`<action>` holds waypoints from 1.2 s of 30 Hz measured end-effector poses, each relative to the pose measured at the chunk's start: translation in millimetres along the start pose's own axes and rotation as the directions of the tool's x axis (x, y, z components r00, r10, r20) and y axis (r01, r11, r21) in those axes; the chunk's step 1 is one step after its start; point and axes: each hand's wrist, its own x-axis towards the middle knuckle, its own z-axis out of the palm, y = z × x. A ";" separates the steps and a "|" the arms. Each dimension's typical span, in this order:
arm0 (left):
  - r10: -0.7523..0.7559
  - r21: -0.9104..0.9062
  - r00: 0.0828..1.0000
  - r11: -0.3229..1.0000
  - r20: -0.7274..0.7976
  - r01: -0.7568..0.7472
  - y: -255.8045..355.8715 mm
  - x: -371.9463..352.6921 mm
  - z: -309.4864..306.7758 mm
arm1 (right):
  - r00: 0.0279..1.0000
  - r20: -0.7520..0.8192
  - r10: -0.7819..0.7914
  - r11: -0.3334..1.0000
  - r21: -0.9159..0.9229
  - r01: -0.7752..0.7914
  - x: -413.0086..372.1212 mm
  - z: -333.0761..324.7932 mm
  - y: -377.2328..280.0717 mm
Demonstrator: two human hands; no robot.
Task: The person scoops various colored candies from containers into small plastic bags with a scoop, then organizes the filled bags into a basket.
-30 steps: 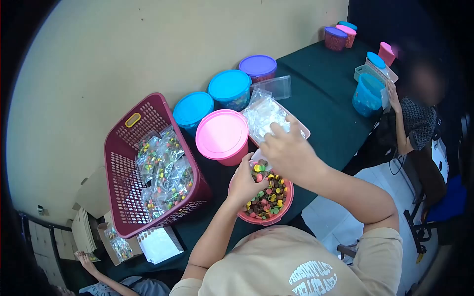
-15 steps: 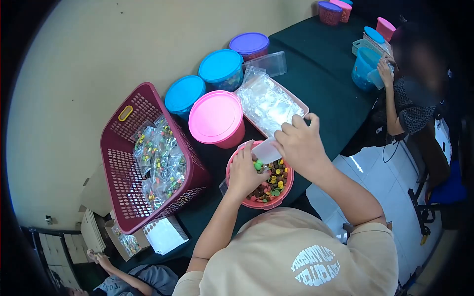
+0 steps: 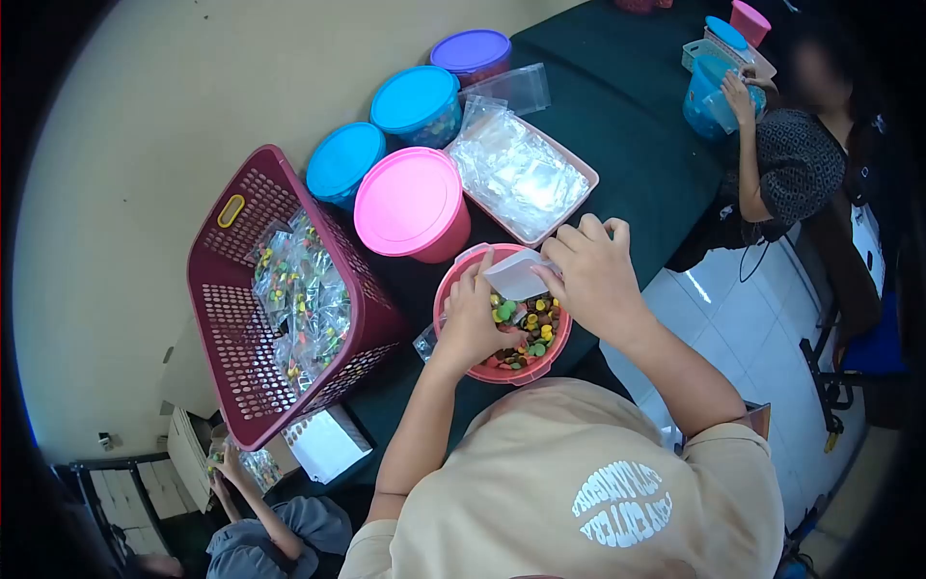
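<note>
A pink tub of small brown, yellow, green and red candies sits right in front of me. In my right hand is a translucent white scoop, tilted over the tub with its far end at my left fingers. My left hand is curled over the tub's left side, its thumb low among the candies. It seems to pinch a clear plastic bag around some green candies, though the fingers hide most of it.
Left stands a maroon basket with filled packets. Beyond the tub are a pink-lidded tub, blue-lidded tubs, a purple-lidded tub and a tray of clear bags. Other people sit right and lower left.
The view has shifted, so the tubs and basket appear slightly higher and further left. The scoop is turned more broadly toward me at my left fingers. The lower-left person's hands are now raised with a packet.
</note>
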 end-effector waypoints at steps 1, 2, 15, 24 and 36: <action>0.000 -0.001 1.000 1.000 0.005 0.000 -1.1 -0.5 -0.9 | 1.000 0.003 0.005 1.000 0.000 -0.005 -1.9 1.0 0.4; 0.024 -0.079 1.000 0.997 -0.011 -0.025 -2.2 -0.7 -2.3 | 1.000 0.001 0.027 0.999 0.029 -0.027 -2.9 2.5 1.6; -0.171 -0.787 0.983 0.598 0.060 0.152 -11.9 1.8 -8.1 | 0.988 0.153 -0.023 0.953 0.302 -0.025 -28.5 8.0 -14.9; -0.200 -0.917 0.978 0.378 0.052 0.126 -24.4 -2.6 -7.2 | 0.958 0.273 0.093 0.884 0.420 -0.205 -45.4 5.1 -18.0; -0.210 -0.984 0.973 0.127 0.098 0.126 -37.7 -1.4 -19.5 | 0.956 0.257 -0.139 0.914 0.406 0.024 -57.3 21.5 -46.1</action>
